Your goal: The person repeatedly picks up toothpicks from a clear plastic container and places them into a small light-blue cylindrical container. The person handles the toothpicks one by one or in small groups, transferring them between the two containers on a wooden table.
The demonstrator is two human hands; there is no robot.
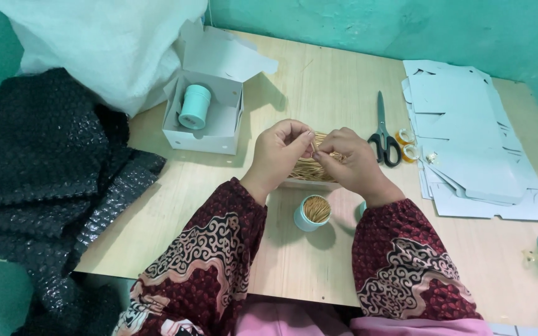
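An open white cardboard box (203, 118) stands on the pale wooden table (319, 87) with a mint-green lidded plastic canister (194, 106) inside it. Black-handled scissors (383, 134) lie beside two small tape rolls (406, 144) and a stack of flat white box blanks (474, 137). Black bubble wrap (45, 180) is heaped at the left, under a white woven sack (107, 43).

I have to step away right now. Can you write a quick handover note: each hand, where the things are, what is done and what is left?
Left hand and right hand: both pinch a few toothpicks between the fingertips, above the tray of toothpicks.
Small round pot: on the table near the body, open, already holding upright toothpicks.
Open white box: to the left, with a lidded pot inside.
Scissors and flat box blanks: to the right.
Left: many toothpicks remain in the tray; the near pot has no lid on.
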